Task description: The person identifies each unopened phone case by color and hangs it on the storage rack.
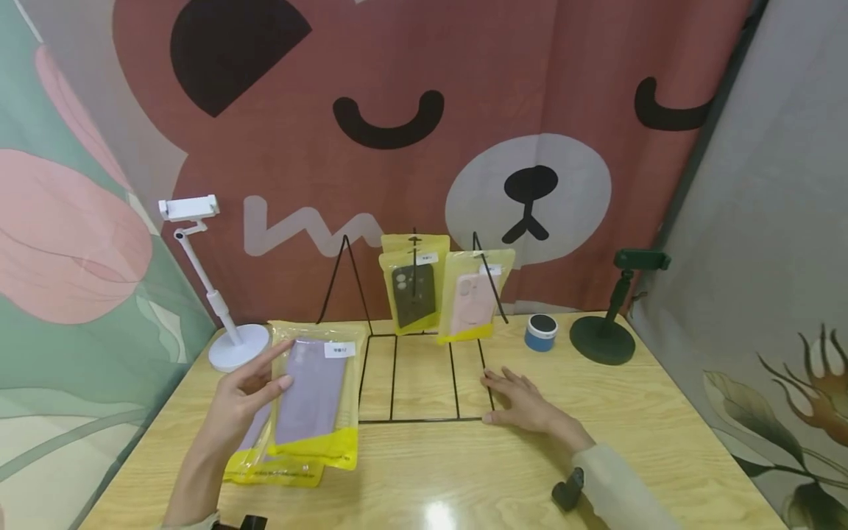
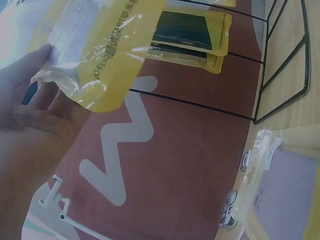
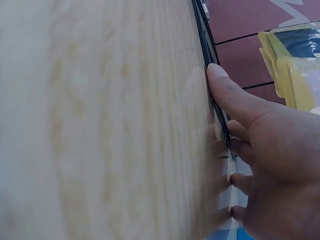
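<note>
- Yellow-edged clear packet (image 1: 316, 401) with a lilac phone case inside sits in the lower left of the head view, lifted by the left hand (image 1: 246, 397). Its long axis runs from the near tabletop edge up toward the wire rack, label end farthest from the person.
- Left hand grips the packet's left edge, thumb laid across the front and index finger pointing up and right. The left wrist view shows the yellow sealed end (image 2: 107, 55) resting against the palm.
- A second packet (image 1: 271, 465) lies flat on the tabletop (image 1: 424, 471) beneath the held one, only its yellow bottom strip showing.
- Black wire rack (image 1: 424, 379) stands at the centre of the frame, just right of the held packet. Its flat base grid lies on the tabletop and its hooks rise behind.
- Two packets already hang on it: a dark case (image 1: 412, 291) and a pink case (image 1: 473, 303), side by side above the grid.
- Right hand (image 1: 523, 401) lies flat, fingers spread, on the tabletop at the rack's lower right corner. The right wrist view shows a fingertip (image 3: 220, 80) touching the black wire.
- The left hand is the one carrying the packet; the rack's hooks lie up and to the right of it, near.
- White phone stand (image 1: 218, 294) at left, blue round speaker (image 1: 541, 333) and dark green stand (image 1: 612, 316) at right.
</note>
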`<state>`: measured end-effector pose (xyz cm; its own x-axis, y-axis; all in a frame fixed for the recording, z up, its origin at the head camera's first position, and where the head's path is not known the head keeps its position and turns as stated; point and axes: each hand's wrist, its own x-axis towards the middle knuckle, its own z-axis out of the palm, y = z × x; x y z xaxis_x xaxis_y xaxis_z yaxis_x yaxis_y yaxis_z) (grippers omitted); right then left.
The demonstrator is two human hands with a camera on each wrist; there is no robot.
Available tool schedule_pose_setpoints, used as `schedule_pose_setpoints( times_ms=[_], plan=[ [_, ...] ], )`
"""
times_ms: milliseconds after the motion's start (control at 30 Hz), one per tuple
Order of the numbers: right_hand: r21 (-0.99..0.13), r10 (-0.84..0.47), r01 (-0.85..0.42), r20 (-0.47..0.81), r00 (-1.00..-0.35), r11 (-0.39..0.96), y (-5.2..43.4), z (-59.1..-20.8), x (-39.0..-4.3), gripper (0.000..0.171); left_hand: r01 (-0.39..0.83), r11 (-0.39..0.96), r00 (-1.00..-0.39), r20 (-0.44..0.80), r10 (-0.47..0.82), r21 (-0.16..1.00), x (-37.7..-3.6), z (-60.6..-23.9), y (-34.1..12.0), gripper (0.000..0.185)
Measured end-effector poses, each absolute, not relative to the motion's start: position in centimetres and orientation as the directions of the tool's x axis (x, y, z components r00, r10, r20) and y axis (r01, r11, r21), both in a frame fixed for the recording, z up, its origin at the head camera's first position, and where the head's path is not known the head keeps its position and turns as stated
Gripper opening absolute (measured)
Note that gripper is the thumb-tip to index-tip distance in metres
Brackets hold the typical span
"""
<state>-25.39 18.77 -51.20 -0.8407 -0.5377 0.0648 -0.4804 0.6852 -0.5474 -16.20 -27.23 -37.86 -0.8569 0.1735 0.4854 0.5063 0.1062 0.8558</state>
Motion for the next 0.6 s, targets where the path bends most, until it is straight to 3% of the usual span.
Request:
schedule_pose_setpoints(
  times_ms=[600],
  plan=[
    [-0.562,-0.533,-0.467,0.054,-0.844,0.682,18.8,-50.7,-25.0,0.075,0.411,0.248,-0.911,0.39,0.133,0.877,-17.8,-37.3,-26.9,0.051]
  ],
)
